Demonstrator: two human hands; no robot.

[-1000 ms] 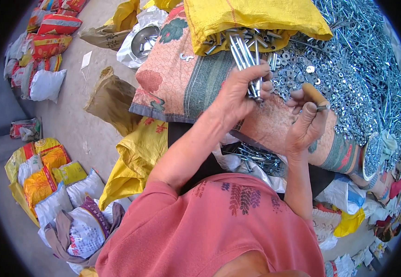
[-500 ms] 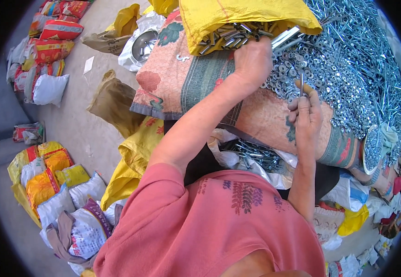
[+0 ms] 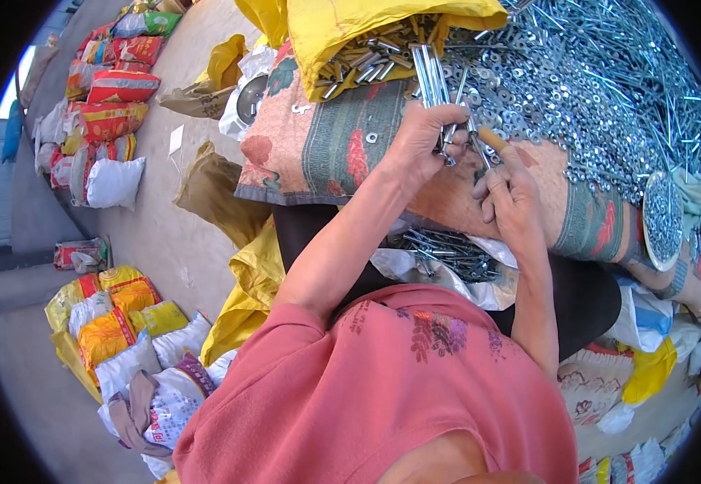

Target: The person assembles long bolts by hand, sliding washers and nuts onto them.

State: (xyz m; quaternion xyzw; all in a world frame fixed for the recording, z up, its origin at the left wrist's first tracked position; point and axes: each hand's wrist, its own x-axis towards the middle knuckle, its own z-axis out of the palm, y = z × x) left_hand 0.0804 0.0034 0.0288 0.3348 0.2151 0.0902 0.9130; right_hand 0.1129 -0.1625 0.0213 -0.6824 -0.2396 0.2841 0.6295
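on my feed, i see the left hand (image 3: 423,143) closed around a bundle of long bolts (image 3: 429,79) near the yellow sack (image 3: 382,18). the right hand (image 3: 515,192) pinches a single bolt (image 3: 483,150) beside that bundle.

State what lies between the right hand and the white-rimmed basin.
Patterned cloth, with loose metal washers spread along its far side; the head view shows it.

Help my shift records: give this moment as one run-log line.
left hand: holds metal rods | right hand: holds another rod | nearby: yellow sack with metal tubes, washers
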